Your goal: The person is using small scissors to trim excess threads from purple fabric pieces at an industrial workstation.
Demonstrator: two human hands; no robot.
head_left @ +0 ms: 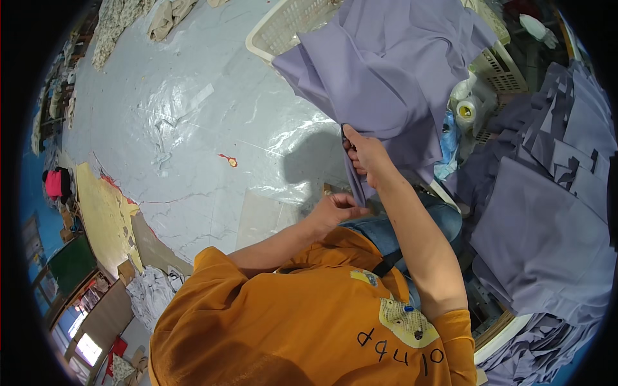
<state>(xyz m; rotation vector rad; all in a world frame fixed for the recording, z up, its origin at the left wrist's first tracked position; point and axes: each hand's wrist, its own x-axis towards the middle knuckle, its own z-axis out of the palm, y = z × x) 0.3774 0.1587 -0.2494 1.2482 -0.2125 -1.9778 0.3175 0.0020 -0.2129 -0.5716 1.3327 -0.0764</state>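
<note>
A large piece of lavender fabric [386, 77] hangs over a cream plastic basket [270, 35] ahead of me. My right hand [368, 157] is closed on the fabric's near left edge, thumb on top and fingers curled underneath. Just below and to the left, in front of my lap, my left hand [331, 213] pinches the narrow lower end of the same edge. Between the two hands the edge runs in a short, fairly straight strip. The fingertips of my left hand are partly hidden by the cloth.
Stacks of lavender cloth pieces [534, 238] lie close at my right. A white thread cone [468, 110] and a blue plastic bag [449, 145] sit beside the basket. Smooth grey flooring [154, 128] spreads to the left, with a yellow sheet [106, 212] and a pale cloth bundle [153, 293].
</note>
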